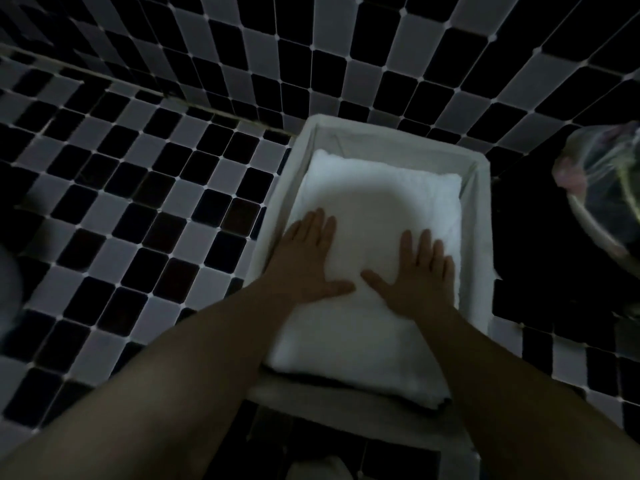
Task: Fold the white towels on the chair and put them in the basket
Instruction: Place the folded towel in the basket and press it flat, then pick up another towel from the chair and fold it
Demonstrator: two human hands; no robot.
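Observation:
A folded white towel lies flat inside a rectangular white basket that stands on the checkered floor. My left hand presses flat on the towel's left part, fingers straight and close to the basket's left wall. My right hand lies flat on the towel's right part, fingers spread. The towel's near edge overhangs the basket's near rim. The chair is not in view.
Black and white checkered tiles cover the floor and the wall behind the basket. A round bin with a clear plastic bag stands at the right. A pale object shows at the left edge.

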